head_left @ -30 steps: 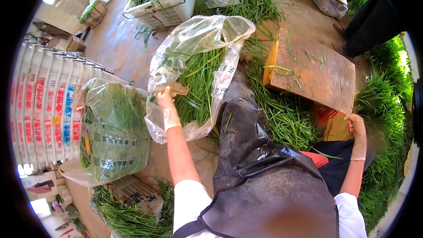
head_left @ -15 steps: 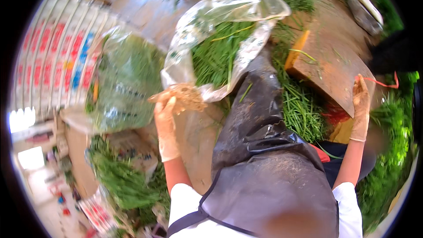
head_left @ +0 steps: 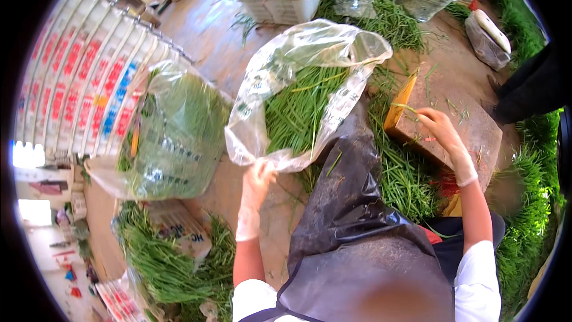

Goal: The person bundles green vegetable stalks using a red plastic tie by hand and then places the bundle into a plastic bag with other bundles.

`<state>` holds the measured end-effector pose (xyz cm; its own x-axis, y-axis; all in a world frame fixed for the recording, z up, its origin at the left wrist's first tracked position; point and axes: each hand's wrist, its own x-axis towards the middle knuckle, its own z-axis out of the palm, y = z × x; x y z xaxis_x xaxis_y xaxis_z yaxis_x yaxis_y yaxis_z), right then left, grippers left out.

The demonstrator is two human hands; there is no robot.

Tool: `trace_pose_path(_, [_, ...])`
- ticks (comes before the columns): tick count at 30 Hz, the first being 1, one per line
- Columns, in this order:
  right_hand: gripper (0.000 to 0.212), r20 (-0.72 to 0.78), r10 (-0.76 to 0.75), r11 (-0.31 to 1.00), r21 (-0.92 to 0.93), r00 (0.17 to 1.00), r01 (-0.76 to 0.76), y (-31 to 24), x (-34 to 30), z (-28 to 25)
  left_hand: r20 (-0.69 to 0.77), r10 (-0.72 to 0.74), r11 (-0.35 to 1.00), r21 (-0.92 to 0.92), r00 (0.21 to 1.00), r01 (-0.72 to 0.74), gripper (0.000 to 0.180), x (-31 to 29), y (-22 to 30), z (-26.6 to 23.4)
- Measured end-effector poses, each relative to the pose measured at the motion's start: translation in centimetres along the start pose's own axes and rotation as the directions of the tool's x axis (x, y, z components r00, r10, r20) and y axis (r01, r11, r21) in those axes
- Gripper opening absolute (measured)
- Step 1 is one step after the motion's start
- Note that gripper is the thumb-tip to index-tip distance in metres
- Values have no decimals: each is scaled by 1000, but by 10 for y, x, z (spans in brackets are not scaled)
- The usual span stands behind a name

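Note:
My gloved left hand (head_left: 257, 180) closes its fingers on the near rim of a clear plastic bag (head_left: 243, 146). Inside the bag's wide mouth lies a mass of long green stalks (head_left: 304, 107). To the right, my gloved right hand (head_left: 444, 137) is over a low brown block (head_left: 471, 125) with a yellow end. Its fingertips pinch the end of a thin green stem (head_left: 405, 107) at the block's left edge. A dark apron (head_left: 339, 185) covers my lap and leg, with the bag beside it.
A filled clear bag (head_left: 179, 131) stands at left, before a stack of printed white panels (head_left: 83, 71). Loose greens (head_left: 405, 185) lie between my leg and the block. A white crate (head_left: 274, 3) of greens stands far off. Someone's dark trouser leg (head_left: 530, 92) is at right.
My left hand has come to the bag's rim; the tan clump by it no longer shows. My right hand has moved left over the block, away from a red string. The view has shifted.

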<state>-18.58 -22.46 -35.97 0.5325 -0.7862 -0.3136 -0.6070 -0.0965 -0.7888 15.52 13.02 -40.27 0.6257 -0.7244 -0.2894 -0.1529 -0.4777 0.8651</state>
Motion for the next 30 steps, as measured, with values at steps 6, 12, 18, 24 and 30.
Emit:
trace_pose_path(6, [30,174,-464,825,-273,869,495,-75,144,115,94,-104,938,340,990,66,24,242,-44,20])
trace_pose_path(12, [39,248,71,411,-890,966,198,-93,316,134,21,-159,862,489,987,129,23,391,-84,-69])
trace_pose_path(18, [58,-67,-537,741,-515,841,432,-188,394,84,-337,26,928,-342,941,-148,57,415,-5,-42])
trace_pose_path(24, [40,73,-490,721,-525,868,451,-224,358,86,74,-73,997,-29,995,76,59,416,29,9])
trace_pose_path(30, [32,544,-183,582,-611,819,536,-177,341,129,47,230,829,514,972,-221,88,464,37,94])
